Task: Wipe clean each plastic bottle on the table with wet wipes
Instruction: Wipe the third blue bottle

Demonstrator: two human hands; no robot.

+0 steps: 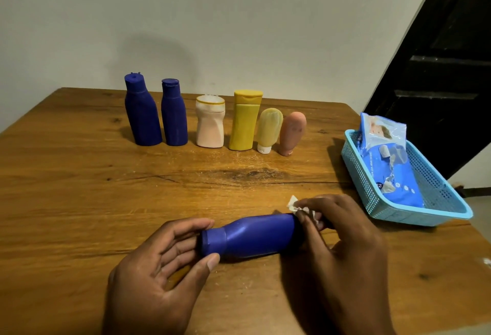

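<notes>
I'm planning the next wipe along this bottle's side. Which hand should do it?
Right. The right hand already pinches the wipe at the base of the blue bottle. The left hand holds the cap end, so it is probably best kept steadying.

Bottles (pixel 212 119) row behind lying bottle (pixel 252 236); wipes pack (pixel 390 164) probably inside right basket (pixel 435 185).

Dim, warm indoor light from the front. Soft shadow thrown on the wall (pixel 159 50) behind the bottles (pixel 212 122). Desk (pixel 79 175) edges bow from wide-angle distortion. Corners darken; detail slightly soft.
</notes>
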